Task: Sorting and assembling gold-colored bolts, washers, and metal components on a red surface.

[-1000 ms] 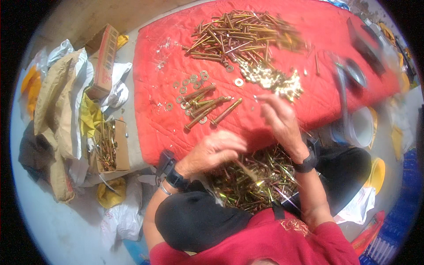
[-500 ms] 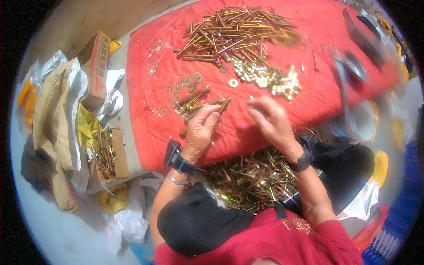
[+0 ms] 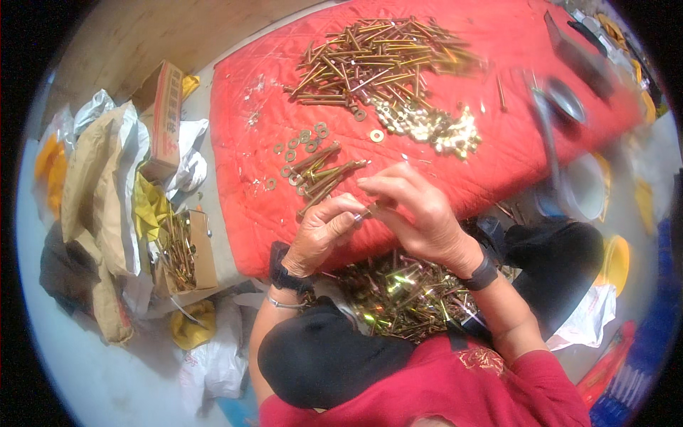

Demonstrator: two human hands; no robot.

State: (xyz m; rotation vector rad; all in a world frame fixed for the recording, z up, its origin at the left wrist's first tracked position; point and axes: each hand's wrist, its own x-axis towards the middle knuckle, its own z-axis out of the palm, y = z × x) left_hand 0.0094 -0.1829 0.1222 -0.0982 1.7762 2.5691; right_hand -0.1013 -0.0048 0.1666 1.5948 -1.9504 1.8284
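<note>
Just above the red quilt's [image 3: 242, 235] near edge, my left hand [image 3: 324, 233] pinches a bolt [image 3: 368, 211]; only a short brassy piece shows, the rest hidden by the fingers. My right hand [image 3: 421, 213] meets it there, fingers curled and closed at the bolt's end; whatever else they hold is hidden. Beyond my left hand lies a small bunch of bolts [image 3: 324, 173], with several flat washers [image 3: 292, 154] beside it. Farther off are a heap of gold nuts [image 3: 434, 127] and a large pile of long bolts [image 3: 377, 60].
A lone washer [image 3: 376, 134] lies near the nuts. Many bolts [image 3: 409, 292] fill the space below the quilt's edge. To the left stand an open carton of bolts [image 3: 203, 249], a cardboard box [image 3: 165, 121] and paper sacks [image 3: 92, 192]. A white bucket [image 3: 580, 188] stands at right.
My left hand has drawn back from the small bunch of bolts toward me. My right hand has moved left and nearer, so the fingers of both hands now meet.
</note>
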